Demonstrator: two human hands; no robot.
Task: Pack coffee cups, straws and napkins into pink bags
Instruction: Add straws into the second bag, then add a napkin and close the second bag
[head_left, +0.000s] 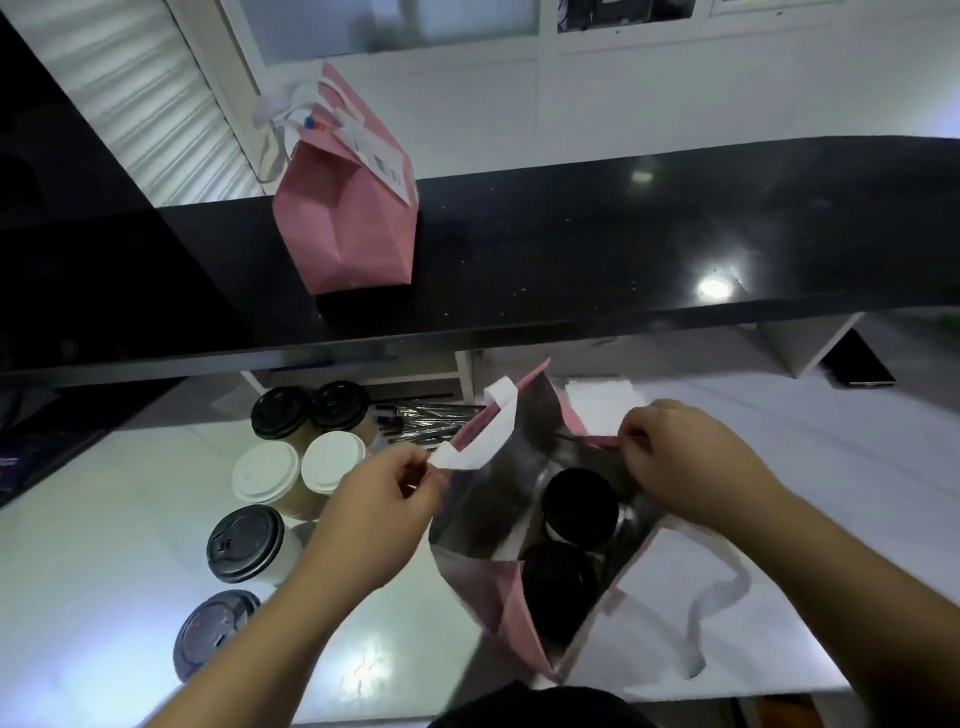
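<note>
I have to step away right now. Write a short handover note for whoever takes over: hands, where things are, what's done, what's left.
Left hand pinches the open pink bag at its white handle; right hand pinches the opposite rim.
Done: two black-lidded cups inside; a closed pink bag stands on the black counter.
Left: six loose cups and the straws on the white table. Napkins inside: cannot tell.

Two pink bags: an open one (511, 618) on the white surface (104, 597), a closed one (348, 223) on the black surface (571, 249). Two black-lidded cups (579, 506) stand inside the open bag. Six cups stand outside it: four with dark lids (245, 543), two with white lids (266, 474). One bundle of wrapped straws (423, 421); their number cannot be told. Two hands.
</note>
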